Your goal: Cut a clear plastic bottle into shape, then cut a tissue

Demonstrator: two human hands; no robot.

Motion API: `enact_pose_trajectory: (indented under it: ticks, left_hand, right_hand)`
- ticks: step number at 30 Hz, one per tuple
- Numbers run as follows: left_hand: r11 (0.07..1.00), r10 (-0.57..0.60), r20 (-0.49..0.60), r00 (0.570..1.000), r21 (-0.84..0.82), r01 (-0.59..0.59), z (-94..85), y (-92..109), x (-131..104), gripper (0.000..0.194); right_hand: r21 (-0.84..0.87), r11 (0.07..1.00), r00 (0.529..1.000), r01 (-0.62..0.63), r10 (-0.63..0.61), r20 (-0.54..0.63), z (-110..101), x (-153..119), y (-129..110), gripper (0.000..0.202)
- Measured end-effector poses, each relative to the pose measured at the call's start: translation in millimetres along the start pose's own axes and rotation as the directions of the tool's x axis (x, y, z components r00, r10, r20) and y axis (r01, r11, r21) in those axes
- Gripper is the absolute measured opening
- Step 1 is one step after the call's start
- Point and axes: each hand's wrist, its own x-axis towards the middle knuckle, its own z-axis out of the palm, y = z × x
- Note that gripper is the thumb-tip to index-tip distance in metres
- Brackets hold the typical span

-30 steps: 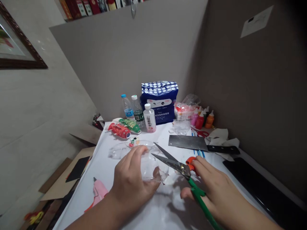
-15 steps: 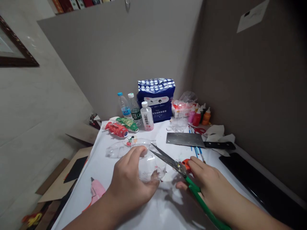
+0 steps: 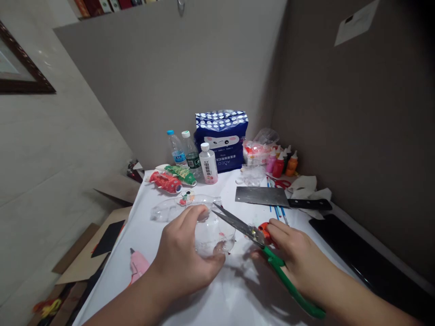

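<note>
Fingers and thumb of my left hand (image 3: 190,244) wrap round a clear plastic bottle piece (image 3: 212,233), cut and see-through. My right hand (image 3: 294,249) grips a pair of scissors (image 3: 249,231) with a green handle; an orange part shows by the fingers. The blades are slightly parted and point left, over the bottle piece's upper edge. Whether they touch the plastic I cannot tell. Just behind my left hand lies a clear plastic bottle (image 3: 166,209) on its side, near small coloured cut-outs (image 3: 185,198).
Behind stand several bottles (image 3: 208,164), a blue bag (image 3: 222,156) and paint bottles (image 3: 278,166). Red and green fish crafts (image 3: 166,182) lie at the left. A cleaver (image 3: 261,196) rests over paintbrushes (image 3: 278,215). A pink glue gun (image 3: 137,265) is near the left edge, a black board (image 3: 360,253) at right.
The scissor blades look slightly closer together, and my right fingers have shifted a little on the handle. My left hand keeps its hold on the bottle piece, almost unmoved.
</note>
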Motion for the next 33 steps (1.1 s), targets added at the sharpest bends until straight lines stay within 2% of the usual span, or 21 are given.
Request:
enact_pose_trajectory:
  ticks: [11, 18, 29, 33]
  left_hand:
    - [0.999, -0.004, 0.053, 0.999, -0.053, 0.007, -9.4, 5.7, 1.3, 0.054]
    - [0.998, 0.000, 0.080, 0.997, -0.063, 0.005, -14.8, 5.5, 1.1, 0.064]
    - [0.991, 0.030, 0.187, 0.982, -0.133, -0.005, -23.5, 5.5, 3.6, 0.064]
    - [0.978, 0.039, 0.234, 0.971, -0.207, 0.010, -29.6, 9.4, 7.7, 0.059]
  right_hand:
    - [-0.012, 0.986, 0.980, 0.165, -0.166, -0.112, -10.5, 1.5, -0.1, 0.017]
    - [-0.050, 0.977, 0.969, 0.206, -0.211, -0.130, -15.3, 2.6, 1.0, 0.017]
    - [-0.086, 0.947, 0.933, 0.309, -0.319, -0.168, -17.5, 3.4, 9.3, 0.019]
    - [0.024, 0.951, 0.939, 0.308, -0.299, -0.171, -14.0, 9.0, 10.2, 0.023]
